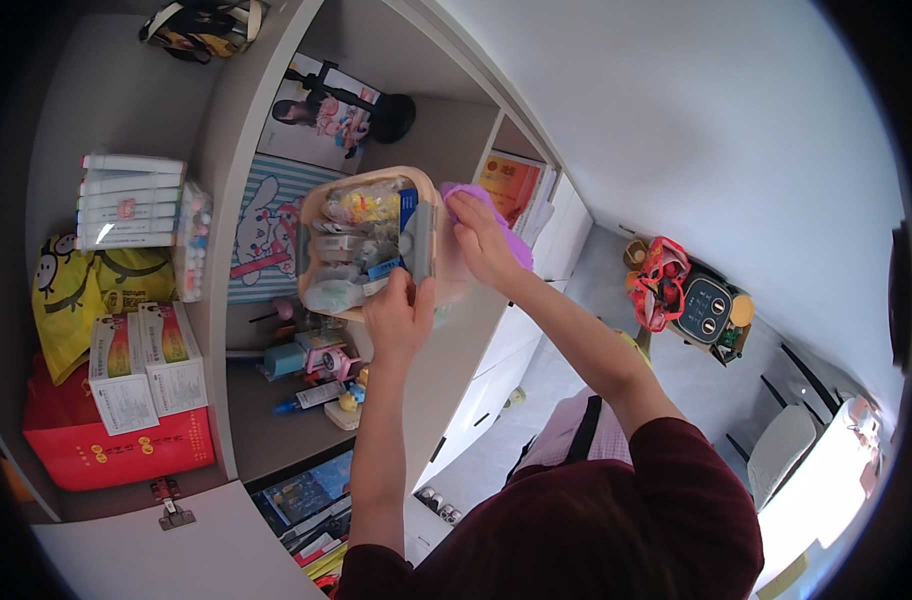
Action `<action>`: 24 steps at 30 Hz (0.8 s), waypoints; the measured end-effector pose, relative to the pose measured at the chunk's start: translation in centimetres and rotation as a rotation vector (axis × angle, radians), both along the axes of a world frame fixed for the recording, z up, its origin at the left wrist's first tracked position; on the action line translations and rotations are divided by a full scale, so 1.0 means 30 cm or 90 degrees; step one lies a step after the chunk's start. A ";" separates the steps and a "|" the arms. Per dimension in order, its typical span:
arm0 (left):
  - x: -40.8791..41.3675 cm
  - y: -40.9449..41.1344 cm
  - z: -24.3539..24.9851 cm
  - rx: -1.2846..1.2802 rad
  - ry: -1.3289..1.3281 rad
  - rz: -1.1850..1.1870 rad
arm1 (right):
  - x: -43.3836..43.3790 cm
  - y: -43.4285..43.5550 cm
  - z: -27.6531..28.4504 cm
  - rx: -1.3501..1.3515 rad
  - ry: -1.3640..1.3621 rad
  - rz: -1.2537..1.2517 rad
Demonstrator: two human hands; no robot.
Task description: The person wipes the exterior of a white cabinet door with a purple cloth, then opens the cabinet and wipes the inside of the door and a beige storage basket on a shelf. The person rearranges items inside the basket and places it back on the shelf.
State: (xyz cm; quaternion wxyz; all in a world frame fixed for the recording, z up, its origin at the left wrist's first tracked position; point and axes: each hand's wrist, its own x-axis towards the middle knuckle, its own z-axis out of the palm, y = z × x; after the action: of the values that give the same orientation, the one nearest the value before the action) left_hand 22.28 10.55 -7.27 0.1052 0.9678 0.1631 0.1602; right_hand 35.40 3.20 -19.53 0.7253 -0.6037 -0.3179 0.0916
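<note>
A peach-coloured plastic storage bin with grey handles is tilted above the cabinet's shelf. Small plastic-wrapped packets and little boxes fill it. My left hand grips the rim on the side closest to me, thumb up by the grey handle. Under the fingers of my right hand lies a fluffy purple cloth, pressed against the bin's outer right wall. Whether the bin's base rests on the shelf is hidden.
Small toys and bottles stand on the shelf beside the bin. A black stand is behind it. Marker pens, white boxes and a red bag occupy the left compartment. An open cabinet door is at lower left.
</note>
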 end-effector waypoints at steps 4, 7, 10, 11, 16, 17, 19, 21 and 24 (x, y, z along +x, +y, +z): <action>0.001 -0.007 0.008 -0.018 -0.008 -0.003 | -0.025 -0.008 -0.014 0.015 -0.129 -0.081; 0.013 -0.005 0.016 -0.031 0.001 -0.002 | 0.016 0.027 -0.017 -0.018 0.026 -0.094; -0.003 -0.003 0.003 -0.024 0.011 0.013 | -0.026 -0.007 0.033 0.024 0.048 -0.024; 0.006 0.003 0.008 -0.024 0.013 0.007 | -0.018 -0.003 0.036 0.029 0.024 -0.033; 0.012 -0.003 0.014 -0.033 0.021 0.001 | 0.014 0.002 0.022 0.009 0.149 -0.029; 0.009 -0.002 0.014 -0.029 0.018 -0.004 | 0.006 -0.002 0.022 0.012 0.113 -0.024; -0.006 -0.004 0.007 -0.025 0.016 -0.005 | -0.026 -0.026 0.041 0.013 0.043 -0.008; 0.008 0.004 0.017 -0.024 0.022 -0.002 | -0.003 -0.015 0.051 0.013 0.059 -0.030; -0.002 0.000 0.009 -0.037 0.024 0.007 | -0.014 -0.026 0.056 -0.007 0.070 -0.030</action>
State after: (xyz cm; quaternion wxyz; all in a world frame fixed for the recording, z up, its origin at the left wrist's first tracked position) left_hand 22.23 10.56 -7.01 0.1295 0.9663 0.1747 0.1375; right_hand 34.98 2.42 -17.85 0.7402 -0.6093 -0.2624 0.1095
